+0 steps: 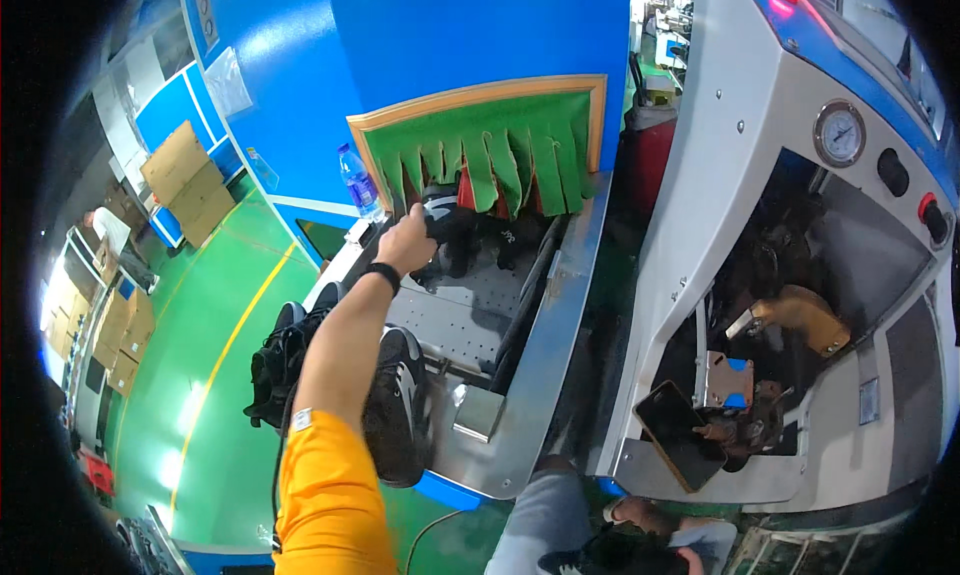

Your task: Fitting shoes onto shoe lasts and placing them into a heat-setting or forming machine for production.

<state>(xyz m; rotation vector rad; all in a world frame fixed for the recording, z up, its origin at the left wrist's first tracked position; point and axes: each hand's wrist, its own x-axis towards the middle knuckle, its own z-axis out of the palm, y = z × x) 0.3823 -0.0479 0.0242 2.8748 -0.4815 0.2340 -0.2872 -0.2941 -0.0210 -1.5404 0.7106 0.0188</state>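
My left hand, a black band at its wrist, reaches out over a metal conveyor bed. Its fingers are closed at the side of a black shoe with grey stripes, in front of a green strip curtain; the grip is partly hidden. Beside my forearm stand another black shoe with a grey side mark and a laced black shoe. At the lower edge, only a few fingers of my right hand show, bent against a dark shoe that is mostly cut off.
A blue machine housing rises behind the curtain, with a water bottle at its left corner. On my right stands a grey press machine with a gauge; a phone leans on its ledge. Cartons and a person are far left.
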